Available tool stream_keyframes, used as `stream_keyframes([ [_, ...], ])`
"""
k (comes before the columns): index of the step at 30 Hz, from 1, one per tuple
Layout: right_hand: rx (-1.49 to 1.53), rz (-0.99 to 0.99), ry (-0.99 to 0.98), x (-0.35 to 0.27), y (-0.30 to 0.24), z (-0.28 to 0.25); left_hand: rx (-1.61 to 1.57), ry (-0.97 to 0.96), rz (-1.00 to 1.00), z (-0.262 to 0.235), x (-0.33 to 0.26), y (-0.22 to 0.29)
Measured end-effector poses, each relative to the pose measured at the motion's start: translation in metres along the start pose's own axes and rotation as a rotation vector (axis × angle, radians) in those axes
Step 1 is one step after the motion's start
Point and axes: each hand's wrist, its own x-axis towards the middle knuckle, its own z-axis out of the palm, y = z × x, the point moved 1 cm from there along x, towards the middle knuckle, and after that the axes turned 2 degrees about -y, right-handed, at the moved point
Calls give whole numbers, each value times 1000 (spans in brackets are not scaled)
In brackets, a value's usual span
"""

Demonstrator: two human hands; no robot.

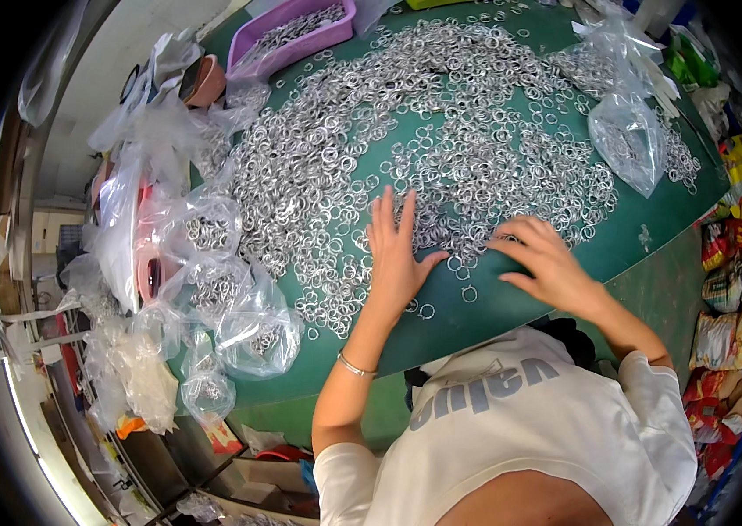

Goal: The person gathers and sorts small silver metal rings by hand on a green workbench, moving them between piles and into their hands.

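A broad heap of small silver metal rings [476, 149] spreads over a green table [511, 302]. My left hand [395, 259] lies at the heap's near edge with its fingers stretched and thumb out to the side, holding nothing that I can see. To its right, my right hand [549, 265] reaches in with bent fingers apart, their tips beside the rings. Between the two hands is a denser patch of rings. One loose ring [469, 294] lies nearer me, below the gap between the hands.
A purple tub [301, 50] of rings stands at the far left. Clear plastic bags [259, 324] with rings line the left side, and another bag [625, 140] lies at the right. Colourful packages [722, 351] are stacked past the table's right edge.
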Motion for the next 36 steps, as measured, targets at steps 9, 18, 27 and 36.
stream_keyframes([
  [9, -293, -111, 132, 18, 40, 37, -14, 63, 87, -5, -14, -11],
  [18, -335, 27, 355, 19, 68, 3, -1225, 225, -508, -33, -12, -22],
  [27, -162, 51, 307, 32, 50, -13, -1175, 351, -277, -45, -3, -25],
  [36, -305, -164, -12, 36, 23, 37, -853, 152, -175, -41, -27, -30],
])
